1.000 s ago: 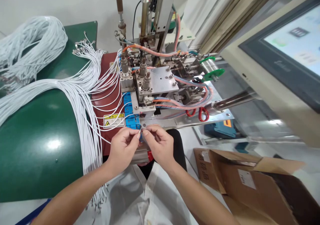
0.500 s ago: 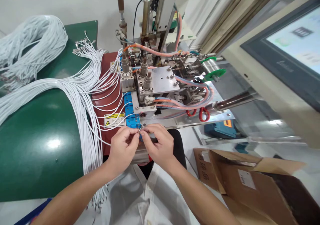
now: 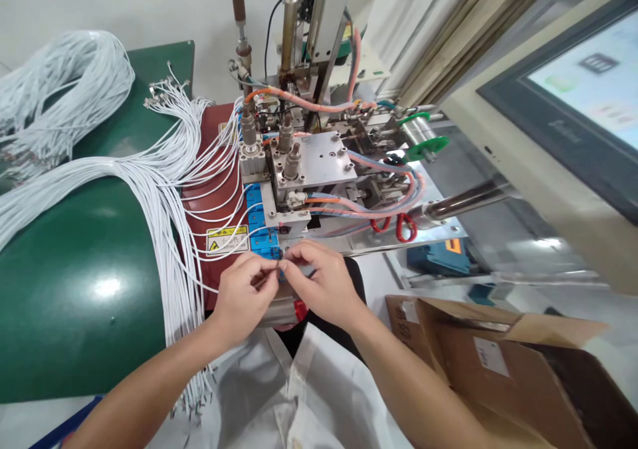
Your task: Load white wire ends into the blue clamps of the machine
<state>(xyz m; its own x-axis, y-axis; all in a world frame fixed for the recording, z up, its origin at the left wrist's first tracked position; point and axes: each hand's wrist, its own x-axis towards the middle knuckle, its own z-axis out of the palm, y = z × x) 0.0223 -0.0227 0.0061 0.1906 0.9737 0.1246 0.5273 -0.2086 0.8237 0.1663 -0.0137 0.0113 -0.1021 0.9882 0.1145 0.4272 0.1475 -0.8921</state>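
My left hand (image 3: 244,294) is closed in a pinch, and a white cable (image 3: 210,289) runs into it from the bundle (image 3: 112,163) at the left. Thumb and forefinger of my right hand (image 3: 321,279) are pinched at the cable's end, touching the left fingertips. The end itself is mostly hidden by the fingers. Just beyond both hands is a row of blue clamp blocks (image 3: 264,243) at the machine's edge. Several white cables lead into those blocks across a red-brown plate (image 3: 214,193).
The machine's metal top plate (image 3: 319,160), hoses and a green-flanged wire spool (image 3: 423,137) stand ahead. A screen (image 3: 588,84) juts in at the upper right. Cardboard boxes (image 3: 498,382) are at the lower right. A coil of white cables (image 3: 64,97) lies on the green table (image 3: 80,303).
My right hand has shifted slightly, turning at the pinch. A bit of metal that showed between the fingertips is now mostly covered. My left hand stays nearly in place.
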